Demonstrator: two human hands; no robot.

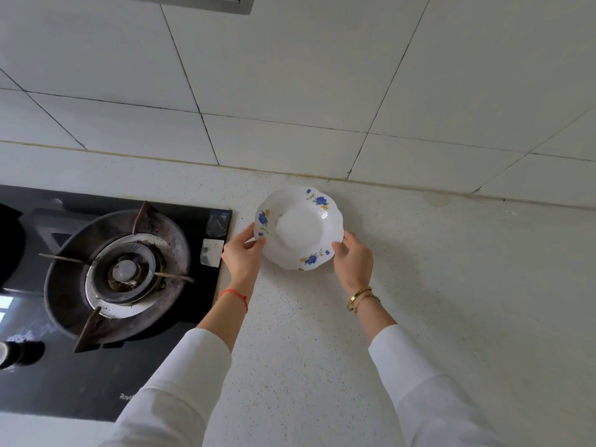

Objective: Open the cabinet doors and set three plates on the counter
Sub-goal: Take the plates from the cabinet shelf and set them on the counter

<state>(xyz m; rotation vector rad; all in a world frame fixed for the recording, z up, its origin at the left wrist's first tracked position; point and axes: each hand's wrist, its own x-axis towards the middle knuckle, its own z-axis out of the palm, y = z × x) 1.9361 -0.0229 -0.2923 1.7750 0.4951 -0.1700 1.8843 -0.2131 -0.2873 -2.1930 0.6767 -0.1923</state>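
A white plate with a wavy rim and blue flower prints is over the speckled white counter, close to the tiled wall. I cannot tell whether it rests on the counter or hovers just above it. My left hand grips its left rim between thumb and fingers. My right hand holds its right rim the same way. No cabinet and no other plate are in view.
A black glass gas hob with a burner and metal pan support lies just left of the plate. A white tiled wall runs behind the counter. A dark object sits at the far left edge.
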